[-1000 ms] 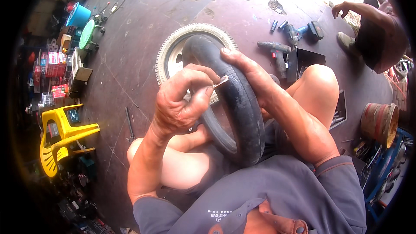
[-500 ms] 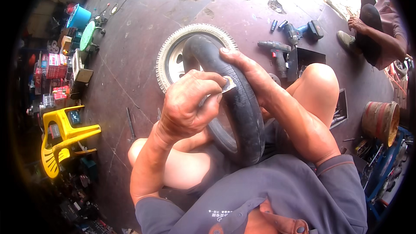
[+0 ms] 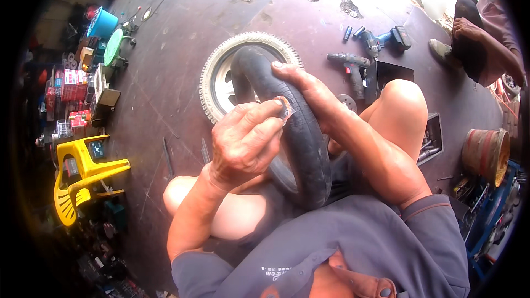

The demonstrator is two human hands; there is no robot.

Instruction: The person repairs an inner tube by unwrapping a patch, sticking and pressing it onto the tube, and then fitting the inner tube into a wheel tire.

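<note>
A black inner tube (image 3: 303, 127), partly inflated, stands upright across my lap. Its surface is scuffed and finely creased on the upper part. My right hand (image 3: 309, 91) grips the tube's outer side, thumb pressed on top; its other fingers are hidden behind the tube. Between the thumb and fingers of my left hand (image 3: 248, 138) is a small thin scrap (image 3: 286, 109) with an orange-brown edge, held against or just over the tube's surface. What kind of scrap it is, I cannot make out. Behind the tube, a spoked-looking wheel with a tyre (image 3: 210, 80) lies flat on the floor.
Two power drills (image 3: 353, 66) lie beyond my right knee, beside a dark open box (image 3: 395, 77). A yellow plastic chair (image 3: 83, 165) lies tipped at the left, near shelves of boxes. Another person (image 3: 480, 33) sits at the far right. A round drum (image 3: 486, 154) stands at the right.
My left hand has shifted slightly, and the scrap has turned so its orange-brown edge shows. The tube and my right hand have moved a little left. The other person's arm has moved.
</note>
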